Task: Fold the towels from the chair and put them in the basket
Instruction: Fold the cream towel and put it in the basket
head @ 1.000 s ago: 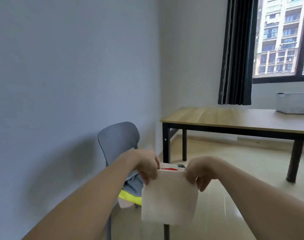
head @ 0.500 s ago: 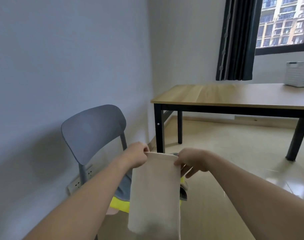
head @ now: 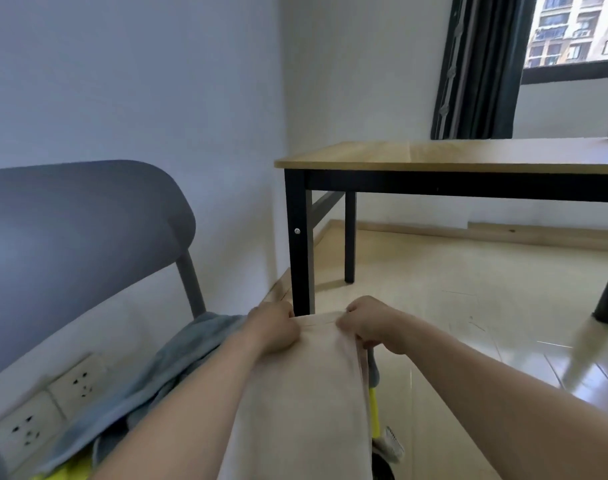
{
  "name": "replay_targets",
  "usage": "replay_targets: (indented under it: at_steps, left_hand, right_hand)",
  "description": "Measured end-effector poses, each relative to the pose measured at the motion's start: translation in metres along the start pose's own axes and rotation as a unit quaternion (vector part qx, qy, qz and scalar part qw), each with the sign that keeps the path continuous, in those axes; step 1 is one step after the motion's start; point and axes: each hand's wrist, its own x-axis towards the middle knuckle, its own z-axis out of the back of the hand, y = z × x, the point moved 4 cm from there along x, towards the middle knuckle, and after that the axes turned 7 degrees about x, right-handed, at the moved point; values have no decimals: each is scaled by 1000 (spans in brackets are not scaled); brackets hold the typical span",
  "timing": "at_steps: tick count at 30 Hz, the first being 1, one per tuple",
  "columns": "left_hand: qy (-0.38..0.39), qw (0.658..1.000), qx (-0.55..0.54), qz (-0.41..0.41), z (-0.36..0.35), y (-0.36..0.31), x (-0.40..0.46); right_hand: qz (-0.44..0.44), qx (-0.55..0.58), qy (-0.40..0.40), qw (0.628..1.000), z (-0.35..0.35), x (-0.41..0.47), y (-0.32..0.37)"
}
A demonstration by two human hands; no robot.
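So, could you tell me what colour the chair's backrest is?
Grey backrest, best in the head view.

grey chair (head: pixel 70 237) seat carries blue towel (head: pixel 178 351), yellow cloth (head: pixel 67 469), cream towel (head: pixel 295 393) on top.

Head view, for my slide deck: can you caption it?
Both hands, left hand and right hand, pinch a beige towel over the grey chair.

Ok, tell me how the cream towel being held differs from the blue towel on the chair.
The cream towel is pale, smooth and pinched along its top edge by the left hand and right hand. The blue towel is grey-blue, rumpled and lies loose on the chair, with neither hand gripping it. Both are soft cloth.
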Motion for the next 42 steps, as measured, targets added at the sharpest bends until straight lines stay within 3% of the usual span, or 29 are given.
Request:
replay_targets:
  at_steps: [10,16,22,26,30,34,38,42]
  left_hand:
    - [-57,984,-138,-92,0,18,-9]
    - [-19,982,-127,-141,3,9,-11]
    - [-8,982,90,-168,-11,4,-5]
    - [-9,967,184,-175,-16,3,1]
    - [-30,947,261,-187,-9,-9,-7]
    - [-87,935,283,-196,22,-26,-36]
    - [-142,948,201,-200,80,-34,-92]
    - [-172,937,203,-228,142,-50,-170]
  right_hand:
    - [66,107,30,992,-5,6,-9]
    - [152,197,-33,968,-2,-11,-15]
    - [115,-10,-81,990,-7,-11,-34]
    - [55,-19,-51,997,-11,-5,-36]
    - [60,-19,-10,998,-10,-6,-29]
    - [105,-34,-17,994,-1,-32,-1]
    - [200,-61,-49,977,19,-96,39]
    - [244,-147,-34,958,36,-177,77]
